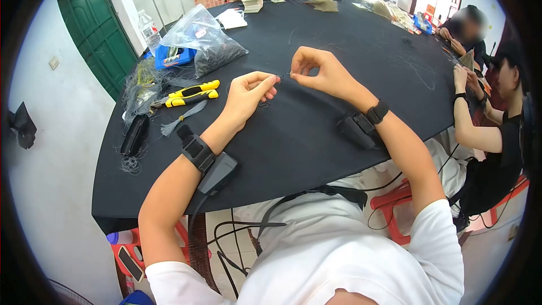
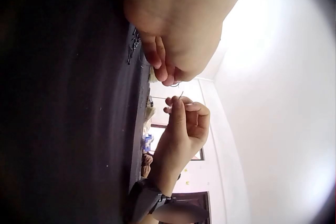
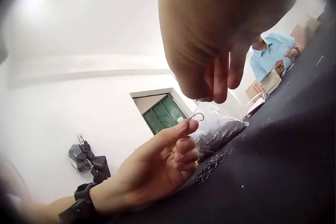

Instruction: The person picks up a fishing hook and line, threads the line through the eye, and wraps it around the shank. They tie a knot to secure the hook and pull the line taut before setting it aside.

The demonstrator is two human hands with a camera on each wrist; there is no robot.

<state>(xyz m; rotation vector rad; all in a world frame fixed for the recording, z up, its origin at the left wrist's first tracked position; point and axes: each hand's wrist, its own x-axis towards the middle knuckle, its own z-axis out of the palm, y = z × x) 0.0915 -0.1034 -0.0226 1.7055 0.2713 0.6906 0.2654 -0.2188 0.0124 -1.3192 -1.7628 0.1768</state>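
Observation:
My left hand [image 1: 244, 100] pinches a small dark fish hook between thumb and forefinger above the black table. In the right wrist view the bend of this fish hook [image 3: 197, 115] stands out past the left fingertips. Just to the right, my right hand [image 1: 323, 72] has thumb and forefinger brought together, its other fingers curled loosely. A short, thin strand of line [image 2: 181, 95] sticks up at the right fingertips in the left wrist view. The two hands' fingertips are a small gap apart. Several dark hooks [image 3: 212, 166] lie loose on the cloth below the left hand.
Yellow-and-black pliers [image 1: 192, 95], a bundle of pale line [image 1: 185, 117] and tangled line [image 1: 141, 87] lie left of my hands. Behind them are a clear bag of dark pieces [image 1: 217, 51] and a blue box [image 1: 172, 56]. Other people sit across the table [image 1: 271, 152] and at right.

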